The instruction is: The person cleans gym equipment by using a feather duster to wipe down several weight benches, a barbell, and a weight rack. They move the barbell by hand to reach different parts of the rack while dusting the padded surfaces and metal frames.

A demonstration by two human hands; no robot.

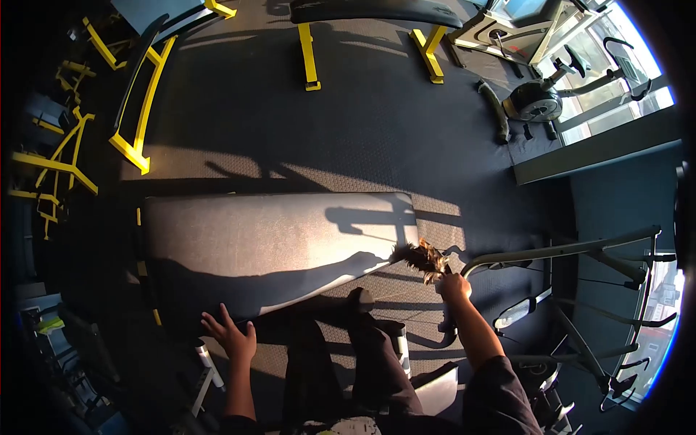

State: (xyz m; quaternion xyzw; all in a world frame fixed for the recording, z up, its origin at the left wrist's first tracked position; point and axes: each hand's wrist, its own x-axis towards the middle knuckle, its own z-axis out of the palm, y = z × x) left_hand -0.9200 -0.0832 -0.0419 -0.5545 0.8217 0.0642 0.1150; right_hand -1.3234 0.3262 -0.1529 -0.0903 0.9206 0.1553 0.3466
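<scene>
A brown feather duster (423, 259) is gripped by its handle in my right hand (455, 288), out in front on the right. Its feathers reach over the near right corner of a padded bench (239, 232), which lies lengthwise before me, partly sunlit. My left hand (232, 339) is spread, fingers apart and holding nothing, beside the bench's near edge on the left. The shadow of an arm falls across the padding. My legs (377, 355) show below, between the two arms.
Another black bench on yellow legs (307, 58) stands across the dark floor (290, 123). Yellow-framed equipment (148, 109) lines the left. An exercise bike (536, 101) stands by the windows at far right. Nearer on the right is a machine with long metal bars (565, 250).
</scene>
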